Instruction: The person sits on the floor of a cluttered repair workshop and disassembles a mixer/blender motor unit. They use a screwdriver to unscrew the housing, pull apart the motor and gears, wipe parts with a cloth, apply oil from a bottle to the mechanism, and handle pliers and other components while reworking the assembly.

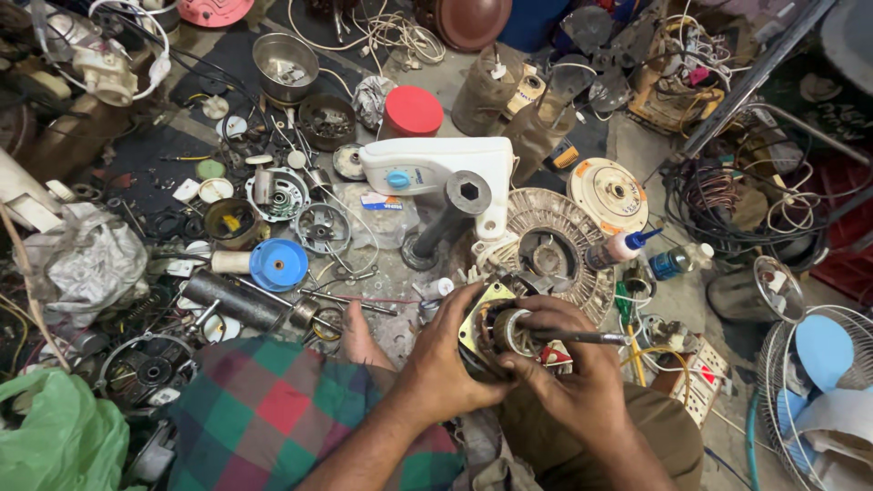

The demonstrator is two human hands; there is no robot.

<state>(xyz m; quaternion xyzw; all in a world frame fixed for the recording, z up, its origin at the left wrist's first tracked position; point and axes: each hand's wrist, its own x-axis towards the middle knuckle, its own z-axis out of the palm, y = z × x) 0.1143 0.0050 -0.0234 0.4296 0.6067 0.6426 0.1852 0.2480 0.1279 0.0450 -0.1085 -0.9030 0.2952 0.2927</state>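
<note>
Head view: my left hand (pixel 446 364) is wrapped around a small motor stator (pixel 496 332), holding it over my lap, just above the checked cloth (pixel 273 409). My right hand (pixel 568 364) grips a metal rod-like tool (pixel 582 337), tip set into the winding core. Stator is out of any housing; windings and yellowish frame are exposed. Judged state: disassembly done, work on the core in progress, reassembly not begun. Loose parts lie on the floor (pixel 400 273): white appliance housing (pixel 436 168), blue disc (pixel 278 264), ribbed rotor plate (pixel 550 250).
</note>
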